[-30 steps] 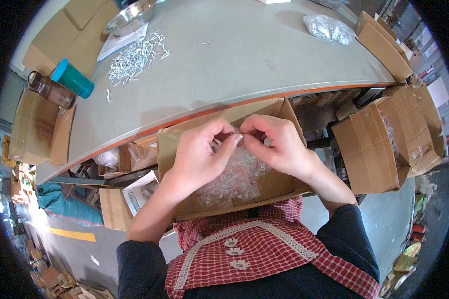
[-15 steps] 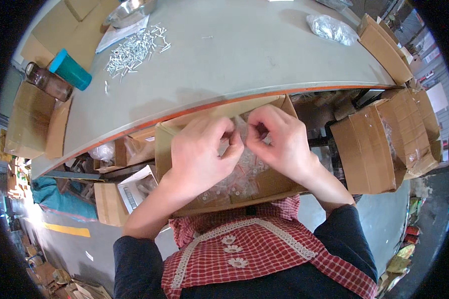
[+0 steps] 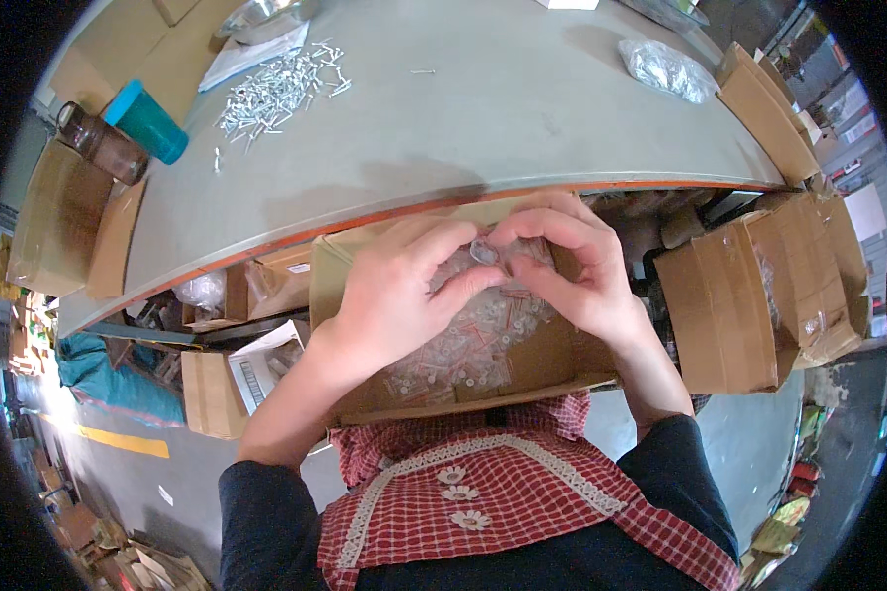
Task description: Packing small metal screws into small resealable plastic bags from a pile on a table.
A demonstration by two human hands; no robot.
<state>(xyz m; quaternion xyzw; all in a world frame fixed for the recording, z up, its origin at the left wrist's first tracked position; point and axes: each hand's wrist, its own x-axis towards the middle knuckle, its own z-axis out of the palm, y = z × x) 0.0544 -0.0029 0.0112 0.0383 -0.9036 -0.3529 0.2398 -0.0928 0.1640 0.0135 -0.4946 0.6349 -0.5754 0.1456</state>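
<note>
Over the open cardboard box [image 3: 552, 366] my left hand [image 3: 389, 291] and my right hand [image 3: 591, 271] meet at the fingertips. Between them is a small clear plastic bag [image 3: 483, 252], pinched at its edge by both thumbs and forefingers. My fingers partly cover it, and I cannot make out what it contains. Below, the box holds a heap of small clear bags [image 3: 463, 355] with red strips and small white pieces in them. The box sits between my apron and the table's front edge.
A pile of silver screws [image 3: 276, 94] lies on the grey table [image 3: 483, 123], near a metal bowl [image 3: 261, 20]. A teal cup [image 3: 148, 123] and a brown bottle [image 3: 103, 148] stand at left. A clear bag of parts [image 3: 668, 69] is far right; large cartons [image 3: 719, 305] stand below it.
My right fingers have spread from a tight curl into a wider pinch. The clear bag shows more plainly between my hands, and the view has shifted slightly.
</note>
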